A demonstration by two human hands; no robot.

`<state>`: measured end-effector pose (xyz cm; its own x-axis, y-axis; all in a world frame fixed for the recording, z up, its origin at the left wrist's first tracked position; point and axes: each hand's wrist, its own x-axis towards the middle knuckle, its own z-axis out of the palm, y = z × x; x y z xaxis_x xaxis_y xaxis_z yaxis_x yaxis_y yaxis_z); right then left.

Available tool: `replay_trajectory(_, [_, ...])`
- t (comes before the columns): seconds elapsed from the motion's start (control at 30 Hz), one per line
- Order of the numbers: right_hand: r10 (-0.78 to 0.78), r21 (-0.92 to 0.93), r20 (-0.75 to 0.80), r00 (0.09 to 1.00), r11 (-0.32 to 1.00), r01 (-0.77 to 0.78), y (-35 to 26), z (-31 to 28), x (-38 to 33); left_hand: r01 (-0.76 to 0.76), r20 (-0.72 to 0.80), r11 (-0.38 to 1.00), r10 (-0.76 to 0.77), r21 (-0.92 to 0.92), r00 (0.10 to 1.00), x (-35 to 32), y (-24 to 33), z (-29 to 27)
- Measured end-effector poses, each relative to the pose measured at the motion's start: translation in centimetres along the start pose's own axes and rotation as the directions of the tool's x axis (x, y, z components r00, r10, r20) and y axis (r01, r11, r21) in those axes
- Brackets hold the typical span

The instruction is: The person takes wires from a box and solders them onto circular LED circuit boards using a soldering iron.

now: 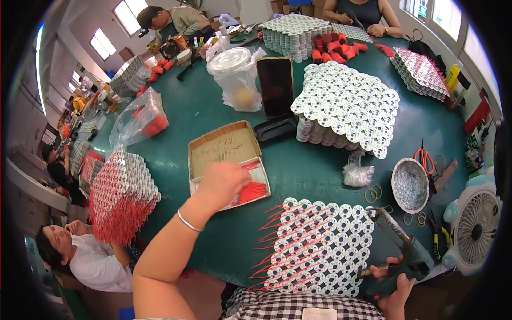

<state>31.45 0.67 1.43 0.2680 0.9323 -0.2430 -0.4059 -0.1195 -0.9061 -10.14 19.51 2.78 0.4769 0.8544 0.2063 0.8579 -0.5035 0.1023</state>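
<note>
Scrawled by hand in two dark rows, digits included, inside the open cardboard box point(205, 169). Marked faintly on the pale tag point(320, 313) over the checked cloth point(266, 306), too small to read. Lettered, likewise illegibly, on the green sign point(423, 10) beyond the window point(448, 21).

You are in a workshop for small assembly work. Your green counter point(192, 104) shows it: it carries stacked panels point(346, 101) of white round boards, red wires point(250, 193) in a carton point(213, 146), and pliers point(438, 237). At the far side, a person in a cap point(184, 21) and a person in a dark top point(368, 12) are also at places with such panels. On the left, there is a long strip light point(39, 69).
</note>
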Motion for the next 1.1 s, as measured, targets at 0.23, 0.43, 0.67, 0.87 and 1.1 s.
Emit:
replay_trajectory(0.23, [0.026, -0.003, 0.019, 0.999, 1.000, -0.026, 0.1, 0.5, 0.5, 0.095, 0.081, 0.990, -0.087, -0.107, 0.993, -0.2, 2.5, 0.3])
replay_trajectory(0.43, [0.051, 0.018, 0.034, 0.998, 0.998, -0.052, 0.3, 0.6, 0.7, 0.212, -0.011, 0.961, -0.218, -0.178, 0.976, -0.8, 3.5, 1.3])
replay_trajectory(0.67, [0.073, 0.001, 0.015, 0.997, 0.997, -0.073, -0.2, 1.4, 0.8, 0.213, -0.117, 0.969, -0.228, -0.128, 0.967, -1.3, 4.2, 2.0])
replay_trajectory(0.87, [0.054, -0.005, 0.008, 0.998, 0.999, -0.054, 0.0, 1.5, 0.9, 0.191, -0.106, 0.975, -0.203, -0.114, 0.973, -0.8, 3.8, 1.6])
replay_trajectory(1.1, [0.032, 0.024, 0.040, 0.999, 0.999, -0.033, 0.5, 1.3, 1.0, 0.308, -0.067, 0.948, -0.313, -0.081, 0.947, -0.5, 3.2, 1.3])
